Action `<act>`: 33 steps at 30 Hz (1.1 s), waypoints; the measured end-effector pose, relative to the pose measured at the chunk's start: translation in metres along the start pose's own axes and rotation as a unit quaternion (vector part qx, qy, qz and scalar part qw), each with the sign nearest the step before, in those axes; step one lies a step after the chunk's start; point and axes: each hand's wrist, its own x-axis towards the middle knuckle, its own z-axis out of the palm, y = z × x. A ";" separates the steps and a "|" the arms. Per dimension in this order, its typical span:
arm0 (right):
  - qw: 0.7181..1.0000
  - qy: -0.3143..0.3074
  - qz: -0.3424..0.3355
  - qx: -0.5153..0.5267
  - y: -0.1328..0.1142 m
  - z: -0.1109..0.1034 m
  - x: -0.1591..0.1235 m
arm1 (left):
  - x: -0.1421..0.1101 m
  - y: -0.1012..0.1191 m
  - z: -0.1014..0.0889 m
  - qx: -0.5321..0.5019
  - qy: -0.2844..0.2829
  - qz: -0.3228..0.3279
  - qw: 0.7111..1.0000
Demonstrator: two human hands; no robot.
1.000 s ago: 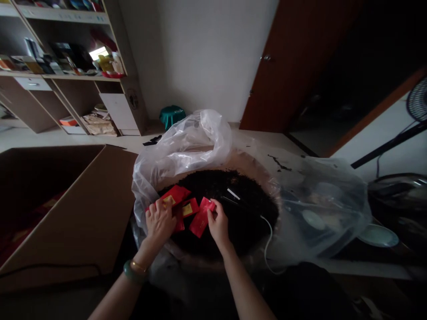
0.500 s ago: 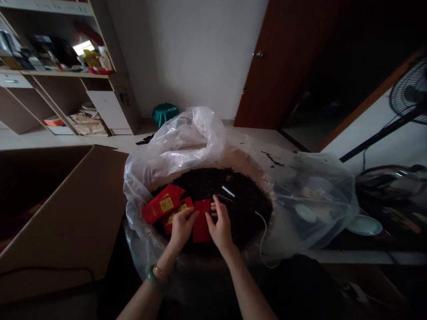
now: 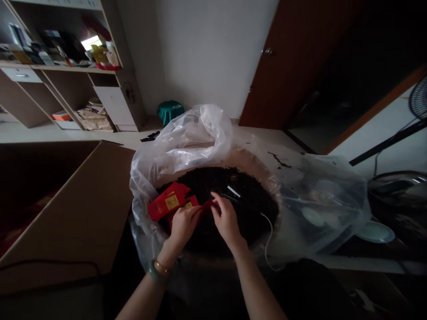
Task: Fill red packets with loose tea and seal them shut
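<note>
My left hand [image 3: 182, 224] pinches one side of a red packet [image 3: 204, 206], thumb against the fingers. At its other side, my right hand [image 3: 227, 218] grips the top edge between thumb and fingertips. The packet is tilted and seen nearly edge-on, partly hidden by my fingers. Left of it, several red packets with gold labels [image 3: 169, 200] lie in a loose pile. Beneath is dark, loose, leaf-like material [image 3: 213, 175] in a wide round container lined with a clear plastic bag [image 3: 147, 178]. A small white strip [image 3: 233, 191] lies beyond my right hand.
A large cardboard box [image 3: 83, 200] stands at the left with red things inside. A white cable [image 3: 267, 242] runs over the container's right rim. Further right are a clear plastic bag [image 3: 333, 195], a pale dish [image 3: 376, 232] and a fan [image 3: 419, 100]. Shelving stands at the back left.
The red packet, flat-on to me before, is now tilted up and seen edge-on. My right fingers have closed on its top edge. The whole view has shifted slightly.
</note>
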 end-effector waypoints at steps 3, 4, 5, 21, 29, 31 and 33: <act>0.996 0.078 -0.006 -0.042 0.001 0.011 0.000 | 0.001 -0.002 0.009 -0.084 0.048 -0.070 0.993; 0.995 0.088 -0.013 -0.050 0.002 0.015 -0.001 | 0.001 -0.002 0.011 -0.106 0.055 -0.080 0.990; 0.994 0.094 -0.017 -0.055 0.002 0.017 -0.003 | 0.001 -0.002 0.012 -0.123 0.058 -0.087 0.987; 0.987 0.123 -0.079 -0.071 0.001 0.026 -0.007 | 0.003 0.005 0.013 -0.238 0.031 -0.140 0.961; 0.983 0.139 -0.103 -0.057 -0.002 0.025 -0.009 | 0.002 0.009 0.012 -0.206 0.050 -0.141 0.967; 0.982 0.144 -0.099 -0.065 -0.001 0.023 -0.010 | 0.001 0.013 0.009 -0.194 0.035 -0.128 0.972; 0.982 0.151 -0.090 -0.069 0.001 0.022 -0.008 | 0.001 0.016 0.006 -0.169 0.023 -0.102 0.980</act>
